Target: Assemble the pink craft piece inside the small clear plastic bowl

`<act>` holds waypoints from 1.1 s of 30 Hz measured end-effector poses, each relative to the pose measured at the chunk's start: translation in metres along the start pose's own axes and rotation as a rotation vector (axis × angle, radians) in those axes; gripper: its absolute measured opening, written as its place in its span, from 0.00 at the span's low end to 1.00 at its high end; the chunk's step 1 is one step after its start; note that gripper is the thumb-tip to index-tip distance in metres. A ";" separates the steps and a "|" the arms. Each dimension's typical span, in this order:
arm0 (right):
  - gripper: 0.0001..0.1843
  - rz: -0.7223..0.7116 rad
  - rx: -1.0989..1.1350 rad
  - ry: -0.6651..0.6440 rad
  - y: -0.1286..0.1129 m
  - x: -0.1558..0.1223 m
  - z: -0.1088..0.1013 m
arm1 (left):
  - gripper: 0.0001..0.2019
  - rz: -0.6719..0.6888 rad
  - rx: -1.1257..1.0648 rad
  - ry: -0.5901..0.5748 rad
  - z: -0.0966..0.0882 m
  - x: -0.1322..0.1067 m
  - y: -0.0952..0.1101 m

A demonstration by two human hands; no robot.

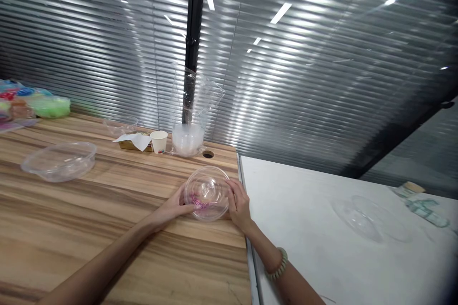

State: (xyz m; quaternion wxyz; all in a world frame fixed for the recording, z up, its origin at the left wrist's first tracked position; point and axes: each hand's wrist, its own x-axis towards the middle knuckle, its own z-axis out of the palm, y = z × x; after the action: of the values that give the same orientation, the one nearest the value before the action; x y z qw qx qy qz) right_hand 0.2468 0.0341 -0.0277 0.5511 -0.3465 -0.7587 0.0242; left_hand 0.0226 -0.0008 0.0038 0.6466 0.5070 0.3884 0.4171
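Left hand [175, 208] was clamped on the clear bowl [207, 189] at 9 o'clock, right hand [239, 207] at 3, both grips snug, on the table [107, 209].

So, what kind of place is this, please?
Likely an office room: glass wall with closed blinds, ceiling lights reflected in it, a wooden table beside a white table. Left hand and right hand hold a clear bowl.

Round clear glossy plastic bowl [206, 194]; striped brown wood-grain tabletop [107, 209], smooth satin finish; adjoining white matt tabletop [307, 228]; small white paper cup [159, 141].
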 end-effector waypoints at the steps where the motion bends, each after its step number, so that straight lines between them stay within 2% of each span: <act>1: 0.18 0.003 0.004 -0.002 0.000 0.000 0.000 | 0.42 0.000 -0.005 0.002 0.000 0.000 -0.001; 17: 0.17 -0.005 -0.015 -0.025 0.000 0.000 -0.001 | 0.45 0.005 0.006 0.013 0.002 0.000 0.001; 23: 0.16 -0.130 -0.189 0.096 -0.010 0.005 -0.003 | 0.45 0.066 0.047 0.016 0.001 0.002 -0.009; 27: 0.11 -0.290 -0.287 -0.031 -0.018 0.007 0.000 | 0.47 0.120 0.086 0.038 0.002 0.003 -0.016; 29: 0.08 -0.294 -0.347 -0.097 -0.022 0.006 0.004 | 0.47 0.144 0.146 0.072 0.003 0.002 -0.018; 33: 0.08 -0.320 -0.404 -0.138 -0.032 0.003 0.011 | 0.46 0.193 0.237 0.074 0.006 0.001 -0.019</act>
State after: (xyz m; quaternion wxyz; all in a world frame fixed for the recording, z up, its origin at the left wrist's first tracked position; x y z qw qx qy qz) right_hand 0.2211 0.0151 -0.0164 0.4144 -0.3227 -0.8291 -0.1918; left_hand 0.0310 -0.0042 -0.0141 0.5243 0.5993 0.4078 0.4469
